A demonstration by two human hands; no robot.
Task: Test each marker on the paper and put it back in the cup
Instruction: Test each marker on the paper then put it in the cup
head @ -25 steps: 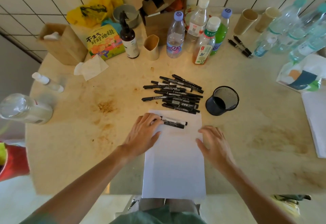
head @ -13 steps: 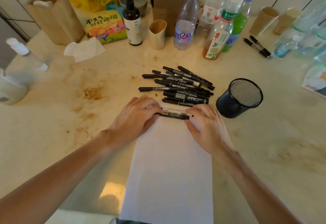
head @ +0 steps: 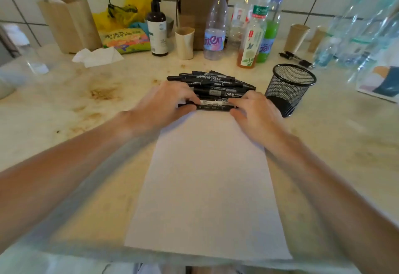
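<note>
A white sheet of paper (head: 207, 183) lies lengthwise on the counter in front of me. At its far edge lie two black markers (head: 213, 105) side by side; my left hand (head: 164, 105) grips their left ends and my right hand (head: 254, 114) grips their right ends. Just behind them is a pile of several black markers (head: 213, 82). A black mesh cup (head: 290, 88), empty, stands upright to the right of the pile, close to my right hand.
Bottles (head: 216, 25), paper cups (head: 184, 43), a brown spray bottle (head: 157, 25), a snack pack (head: 125, 40) and a tissue (head: 97, 57) line the back by the tiled wall. Two more markers (head: 295, 58) lie behind the mesh cup. Clear bottles (head: 354, 34) crowd the right.
My right hand came up from the paper to the markers' right end, and both hands now hold them. My head has dropped lower and closer to the counter.
</note>
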